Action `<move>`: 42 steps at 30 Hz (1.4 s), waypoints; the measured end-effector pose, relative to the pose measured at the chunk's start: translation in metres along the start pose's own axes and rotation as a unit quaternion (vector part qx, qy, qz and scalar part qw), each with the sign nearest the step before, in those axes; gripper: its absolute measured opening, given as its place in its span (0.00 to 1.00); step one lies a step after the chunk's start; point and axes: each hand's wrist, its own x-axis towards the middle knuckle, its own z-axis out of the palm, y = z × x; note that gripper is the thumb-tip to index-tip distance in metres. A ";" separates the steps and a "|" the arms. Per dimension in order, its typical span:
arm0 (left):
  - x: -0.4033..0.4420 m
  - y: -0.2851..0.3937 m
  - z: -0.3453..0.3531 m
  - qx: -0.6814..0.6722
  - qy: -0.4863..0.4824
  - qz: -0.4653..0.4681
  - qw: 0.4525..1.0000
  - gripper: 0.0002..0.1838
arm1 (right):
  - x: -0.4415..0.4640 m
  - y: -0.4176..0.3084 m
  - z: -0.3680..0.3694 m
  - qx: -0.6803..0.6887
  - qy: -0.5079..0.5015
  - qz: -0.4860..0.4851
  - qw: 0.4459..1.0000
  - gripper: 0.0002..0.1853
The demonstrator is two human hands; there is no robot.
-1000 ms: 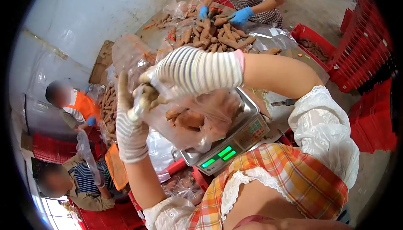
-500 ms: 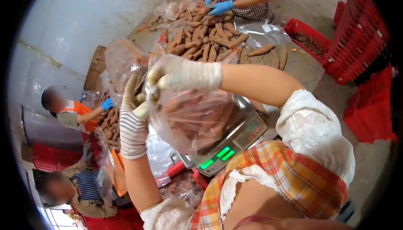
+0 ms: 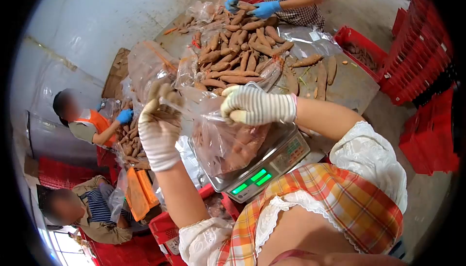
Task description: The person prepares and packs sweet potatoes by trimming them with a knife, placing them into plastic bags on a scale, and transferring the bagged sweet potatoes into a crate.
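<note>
A clear plastic bag of sweet potatoes [image 3: 228, 144] rests on a digital scale [image 3: 250, 183] with lit green displays. My right hand [image 3: 257, 105], in a striped white glove, is closed on the bag's upper right side. My left hand [image 3: 160, 130], gloved alike, is curled at the bag's stretched upper left end; its fingertips are blurred, but the plastic runs taut up to them. Beyond both hands lies a heap of loose sweet potatoes [image 3: 238, 54].
Across the table [image 3: 352, 84], a co-worker's blue-gloved hands [image 3: 266, 9] hold a sweet potato. Two more people are at the left, one near another pile [image 3: 128, 142]. Red crates [image 3: 412, 57] stack up at the right. An orange crate [image 3: 141, 193] stands left of the scale.
My hands have moved apart: the right one shifted right and down, the left slightly outward. The bag's top, bunched between them before, is now stretched sideways. The bag remains on the scale.
</note>
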 end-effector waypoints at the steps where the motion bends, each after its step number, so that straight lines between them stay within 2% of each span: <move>1: 0.010 0.000 -0.022 -0.020 0.112 0.020 0.993 0.19 | -0.010 -0.002 -0.002 0.012 0.001 -0.025 1.000 0.06; 2: 0.018 -0.007 -0.078 -0.009 0.109 0.016 0.994 0.16 | -0.027 -0.001 -0.003 0.022 -0.021 -0.004 1.000 0.04; 3: 0.009 -0.015 -0.100 -0.141 0.181 -0.067 0.971 0.13 | -0.048 0.002 -0.001 0.038 -0.044 0.001 0.998 0.04; 4: 0.000 -0.024 -0.121 -0.277 0.273 -0.126 0.913 0.12 | -0.065 0.004 0.000 0.051 -0.065 0.003 0.997 0.06; 6: -0.001 -0.047 -0.165 -0.184 0.332 -0.096 0.920 0.15 | -0.085 -0.003 0.010 0.134 -0.076 0.079 0.985 0.04; 8: -0.015 -0.045 -0.150 -0.164 0.273 -0.073 0.945 0.17 | -0.085 -0.009 0.002 0.131 -0.101 0.060 0.984 0.03; 10: -0.040 -0.036 -0.107 -0.120 0.279 -0.022 0.952 0.19 | -0.090 -0.014 -0.001 0.179 -0.062 0.060 0.980 0.04; 11: -0.055 -0.035 -0.098 -0.107 0.245 -0.009 0.964 0.20 | -0.098 -0.012 0.002 0.211 -0.044 0.070 0.974 0.04; 12: -0.067 -0.039 -0.096 -0.094 0.210 0.003 0.973 0.20 | -0.100 -0.016 -0.004 0.214 -0.071 0.083 0.971 0.04; 14: -0.088 -0.048 -0.101 -0.080 0.193 -0.046 0.977 0.27 | -0.110 -0.015 -0.002 0.220 -0.088 0.109 0.965 0.04; 16: -0.100 -0.065 -0.093 0.047 0.168 -0.026 0.984 0.30 | -0.116 -0.013 -0.002 0.216 -0.097 0.134 0.962 0.04; 17: -0.104 -0.061 -0.093 -0.038 0.176 -0.091 0.979 0.30 | -0.116 -0.012 -0.003 0.205 -0.098 0.153 0.962 0.04; 18: -0.107 -0.057 -0.089 -0.045 0.185 -0.091 0.977 0.30 | -0.113 -0.010 -0.005 0.209 -0.108 0.157 0.959 0.04; 20: -0.111 -0.052 -0.078 0.008 0.131 -0.130 0.983 0.31 | -0.107 -0.008 -0.007 0.195 -0.101 0.150 0.964 0.04; 22: -0.114 -0.052 -0.079 0.020 0.140 -0.127 0.982 0.29 | -0.100 -0.003 -0.008 0.186 -0.109 0.121 0.969 0.04; 24: -0.119 -0.052 -0.088 0.064 0.082 -0.174 0.979 0.27 | -0.095 -0.003 -0.008 0.124 -0.115 0.088 0.982 0.06; 25: -0.117 -0.051 -0.092 0.009 0.012 -0.184 0.983 0.24 | -0.092 -0.004 -0.007 0.077 -0.136 0.086 0.984 0.06; 26: -0.118 -0.051 -0.090 0.002 0.016 -0.186 0.982 0.24 | -0.087 -0.005 -0.008 0.078 -0.141 0.090 0.983 0.06; 28: -0.118 -0.049 -0.082 -0.013 -0.037 -0.157 0.987 0.23 | -0.074 -0.007 -0.011 -0.004 -0.155 0.049 0.987 0.14; 29: -0.116 -0.044 -0.088 0.016 -0.079 -0.165 0.983 0.22 | -0.067 -0.007 -0.014 -0.033 -0.158 0.022 0.987 0.17; 30: -0.112 -0.043 -0.087 0.014 -0.080 -0.166 0.983 0.22 | -0.063 -0.006 -0.018 -0.034 -0.158 0.024 0.986 0.17; 32: -0.097 -0.037 -0.077 -0.074 -0.105 -0.041 0.991 0.21 | -0.056 -0.006 -0.025 -0.074 -0.204 0.018 0.976 0.17; 33: -0.081 -0.032 -0.055 -0.104 -0.109 0.015 0.988 0.20 | -0.049 -0.009 -0.024 -0.093 -0.161 -0.001 0.983 0.15; 35: -0.048 -0.027 -0.028 -0.141 -0.117 0.056 0.981 0.18 | -0.029 -0.016 -0.027 -0.096 -0.145 -0.012 0.985 0.14; 38: -0.012 -0.021 -0.028 -0.058 0.002 0.075 0.996 0.19 | -0.020 -0.021 -0.027 -0.109 -0.121 -0.038 0.986 0.09; 40: 0.005 -0.030 -0.067 -0.093 0.075 0.042 0.992 0.19 | -0.035 -0.012 -0.013 -0.087 -0.082 0.004 0.993 0.06; 42: 0.012 -0.049 -0.119 -0.171 0.135 -0.014 0.976 0.19 | -0.054 -0.001 -0.005 -0.080 -0.094 0.024 0.992 0.04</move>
